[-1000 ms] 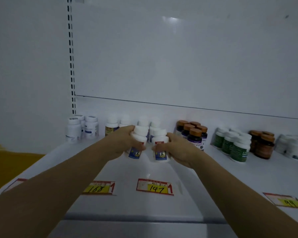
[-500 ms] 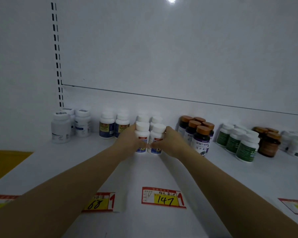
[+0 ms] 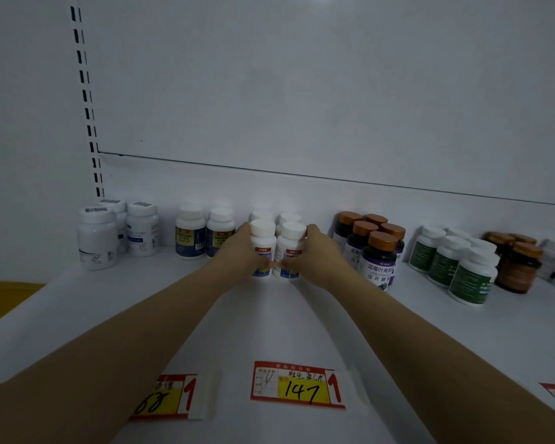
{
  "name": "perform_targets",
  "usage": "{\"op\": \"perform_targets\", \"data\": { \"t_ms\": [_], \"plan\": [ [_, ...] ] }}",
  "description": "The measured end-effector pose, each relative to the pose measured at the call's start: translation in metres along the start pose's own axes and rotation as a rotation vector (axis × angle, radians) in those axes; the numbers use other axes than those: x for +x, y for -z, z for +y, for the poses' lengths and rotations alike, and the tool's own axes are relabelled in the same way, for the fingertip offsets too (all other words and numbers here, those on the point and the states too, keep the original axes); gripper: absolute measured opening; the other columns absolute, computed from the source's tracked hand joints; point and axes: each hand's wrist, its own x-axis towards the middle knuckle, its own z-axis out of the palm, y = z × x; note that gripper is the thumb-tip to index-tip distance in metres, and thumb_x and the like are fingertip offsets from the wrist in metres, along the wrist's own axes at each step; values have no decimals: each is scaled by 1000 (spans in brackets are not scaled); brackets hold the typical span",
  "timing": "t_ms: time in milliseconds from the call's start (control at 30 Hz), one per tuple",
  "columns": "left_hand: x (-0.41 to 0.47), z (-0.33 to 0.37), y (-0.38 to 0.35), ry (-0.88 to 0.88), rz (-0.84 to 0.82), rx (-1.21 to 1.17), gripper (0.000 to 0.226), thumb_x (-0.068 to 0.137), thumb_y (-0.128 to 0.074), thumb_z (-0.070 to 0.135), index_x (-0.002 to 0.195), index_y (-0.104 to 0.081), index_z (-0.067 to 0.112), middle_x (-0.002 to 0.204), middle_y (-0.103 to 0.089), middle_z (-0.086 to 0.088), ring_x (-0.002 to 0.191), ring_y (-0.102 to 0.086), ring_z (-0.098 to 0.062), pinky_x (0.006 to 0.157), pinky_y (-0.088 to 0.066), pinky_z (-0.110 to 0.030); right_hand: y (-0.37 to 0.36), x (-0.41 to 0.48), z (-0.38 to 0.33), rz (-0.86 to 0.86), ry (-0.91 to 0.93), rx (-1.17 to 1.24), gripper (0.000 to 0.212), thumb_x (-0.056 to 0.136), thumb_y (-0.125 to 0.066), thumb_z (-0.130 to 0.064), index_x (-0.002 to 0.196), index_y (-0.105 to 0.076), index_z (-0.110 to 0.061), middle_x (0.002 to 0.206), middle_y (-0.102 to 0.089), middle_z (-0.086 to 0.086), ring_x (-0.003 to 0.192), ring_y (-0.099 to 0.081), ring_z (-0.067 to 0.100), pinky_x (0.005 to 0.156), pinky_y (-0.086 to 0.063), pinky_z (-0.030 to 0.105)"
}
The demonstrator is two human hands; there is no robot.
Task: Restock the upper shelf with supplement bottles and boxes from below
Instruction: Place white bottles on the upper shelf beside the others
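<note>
Left hand (image 3: 237, 256) is clasping a smooth white cylindrical plastic bottle (image 3: 262, 238); right hand (image 3: 318, 255), at three o'clock, is clasping the twin bottle (image 3: 291, 241).

We find the shelf (image 3: 462, 341) lined with supplement bottles along its back panel (image 3: 302, 91). At far left, below the slotted upright (image 3: 88, 123), stands a trio of bottles (image 3: 96, 241). A pair of bottles (image 3: 205, 233) is to its right, then a block of four at centre. Our hands grip its front two, which touch side by side: left hand (image 3: 237, 256) on the left front bottle (image 3: 262, 240), right hand (image 3: 319, 256) on the right front bottle (image 3: 290, 243). Further right come a five-bottle cluster (image 3: 378, 261), a further cluster (image 3: 455, 267), then jars (image 3: 519, 267). Near the front edge the "147" price label (image 3: 298, 386) lies directly before our hands, with a second price label (image 3: 170, 397) to its left.
</note>
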Motion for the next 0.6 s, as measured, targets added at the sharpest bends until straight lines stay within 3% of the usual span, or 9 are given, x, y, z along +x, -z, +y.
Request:
{"op": "perform_targets", "data": {
  "t_ms": [200, 300, 433, 500, 600],
  "plan": [
    [-1, 1, -1, 8, 9, 32, 68, 67, -76, 1, 127, -45, 14, 118, -61, -7, 109, -60, -25, 95, -50, -46, 7, 3, -3, -72, -17, -60, 75, 73, -78, -28, 132, -36, -9, 130, -50, 11, 115, -54, 25, 86, -48, 30],
    [-6, 3, 0, 26, 8, 87, 64, 63, -78, 2, 119, -48, 8, 108, -62, -6, 104, -60, -24, 86, -52, -35, 31, 7, -15, -116, 24, -88, 85, 77, -74, -33, 144, -27, -10, 140, -41, 11, 124, -47, 27, 95, -43, 30],
    [-15, 5, 0, 26, -19, 122, 67, 67, -77, -4, 127, -49, 11, 111, -62, -3, 103, -58, -17, 72, -44, -18, 50, 23, -40, -53, 173, -229, 57, 91, -57, -37, 140, -41, -14, 142, -45, 9, 128, -45, 25, 100, -39, 30],
    [-17, 5, 0, 52, -17, 138, 66, 69, -77, -1, 127, -48, 10, 119, -61, -5, 104, -56, -17, 78, -42, -22, 46, 32, -52, -69, 238, -305, 44, 94, -51, -34, 134, -51, -14, 137, -52, 6, 124, -48, 22, 94, -38, 25],
    [-16, 4, 3, 102, -27, 150, 59, 71, -78, 4, 123, -51, 7, 122, -61, -7, 109, -57, -21, 81, -41, -24, 32, 47, -64, -132, 276, -383, 40, 94, -52, -31, 131, -55, -15, 135, -54, 5, 123, -49, 21, 90, -36, 22]
  ]
}}
